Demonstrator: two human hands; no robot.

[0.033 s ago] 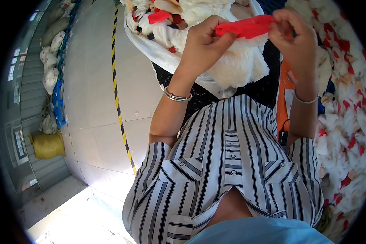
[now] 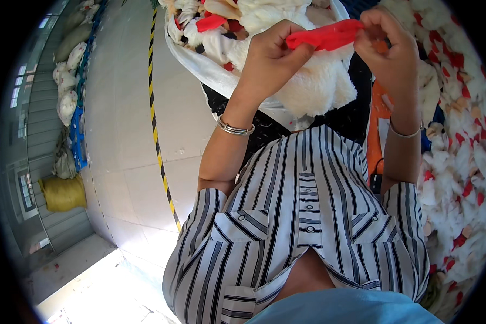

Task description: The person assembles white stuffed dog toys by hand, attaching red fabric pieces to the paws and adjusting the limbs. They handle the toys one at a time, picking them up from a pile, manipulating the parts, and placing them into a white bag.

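Note:
A small red cloth piece (image 2: 329,36) is stretched between my two hands above a heap of soft pieces. My left hand (image 2: 270,59) pinches its left end between thumb and fingers. The right end is gripped by the fingertips of my right hand (image 2: 391,46). Just beneath the cloth lies a fluffy white plush piece (image 2: 318,89), hanging over the near edge of a white fabric sack (image 2: 200,70). The sack holds white, cream, red and dark pieces. Whether the red cloth is a sewn part or a plain scrap, I cannot tell.
A large pile of white plush pieces with red parts (image 2: 459,151) rises along the right. Left of me runs a yellow-and-black floor stripe (image 2: 155,119) on a pale floor (image 2: 121,97). Stuffed sacks (image 2: 67,105) and a yellow bundle (image 2: 63,193) line the far left wall.
My right hand has shifted very slightly left, with its end of the red cloth. My left hand stays where it was.

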